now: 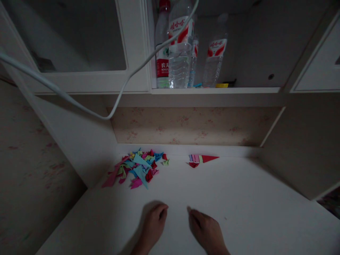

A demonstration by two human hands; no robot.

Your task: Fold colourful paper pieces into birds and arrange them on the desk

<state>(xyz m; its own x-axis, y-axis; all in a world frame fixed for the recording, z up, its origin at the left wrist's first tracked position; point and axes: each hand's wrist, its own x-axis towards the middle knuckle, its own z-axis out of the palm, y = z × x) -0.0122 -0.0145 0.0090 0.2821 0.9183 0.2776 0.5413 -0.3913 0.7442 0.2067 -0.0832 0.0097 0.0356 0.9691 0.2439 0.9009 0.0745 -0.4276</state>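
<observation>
My left hand point(154, 221) rests on the white tabletop point(247, 198) with its fingers curled into a loose fist. Nothing shows between thumb and forefinger. To its right, a short gap away, my right hand point(205, 226) is curled the same way, also with nothing visible in it. Beyond my left hand lies a heap of folded coloured paper pieces point(142, 161), in blue, pink, red, green and yellow. Farther from my right hand, near the back edge, a row of folded papers point(208, 158) forms a pointed red end. One small red folded piece point(193, 164) lies just in front of that row.
A white cable point(122, 90) hangs across the upper left. Above the table, a cabinet shelf point(239, 90) holds several plastic bottles point(180, 53) and a small yellow object point(221, 85). White side panels point(77, 131) and a flowered wall point(186, 125) border the tabletop.
</observation>
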